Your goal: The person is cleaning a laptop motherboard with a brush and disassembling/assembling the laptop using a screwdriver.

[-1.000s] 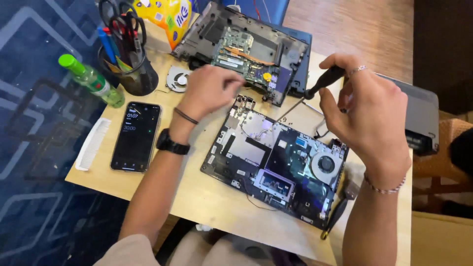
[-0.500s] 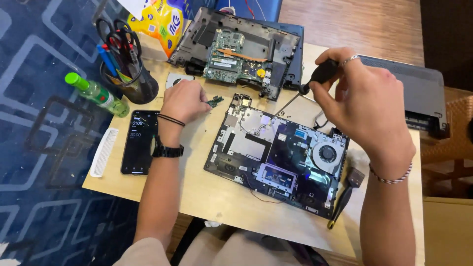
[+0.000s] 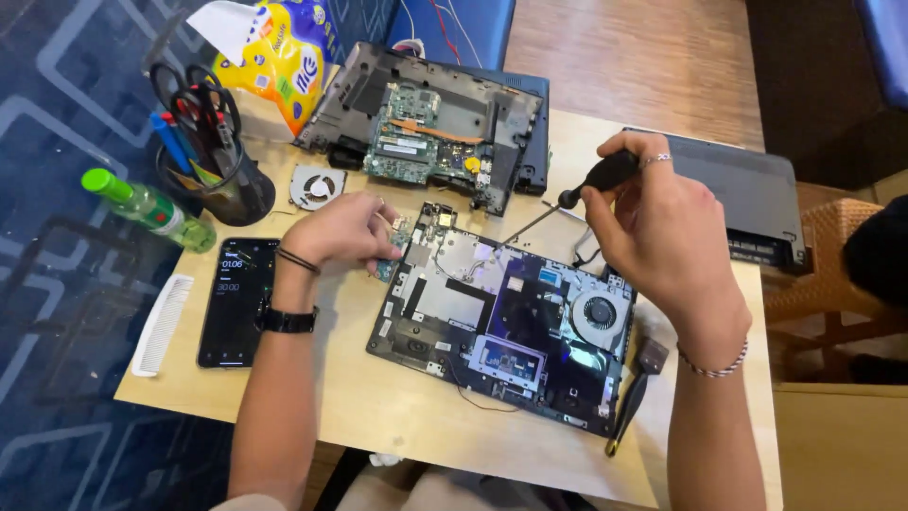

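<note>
Resting on the wooden table (image 3: 378, 416), the opened laptop chassis (image 3: 501, 326) lies base-up with its internals exposed in the head view, the only view.

Left hand (image 3: 345, 232): fingers curled down at the upper left corner of the chassis, pinching a small green circuit board (image 3: 390, 267) that lies just off the chassis edge. A black watch and band sit on that wrist.

Right hand (image 3: 662, 227): closed around the black handle of a screwdriver (image 3: 577, 194). The shaft slants down and left, its tip meeting the upper part of the chassis. A ring and a beaded bracelet are visible.

Chassis detail: a round cooling fan (image 3: 598, 312) sits at the right end.

Surroundings: a second dismantled laptop base (image 3: 435, 123) with a green mainboard lies beyond the chassis. A loose fan (image 3: 317, 186) rests near it. A black phone (image 3: 236, 301) lies left of the left forearm, beside a white comb (image 3: 163, 324). A green bottle (image 3: 147, 208) and a dark tool cup (image 3: 213, 170) stand at the left edge. A brush (image 3: 636, 393) lies by the chassis's right end.
</note>
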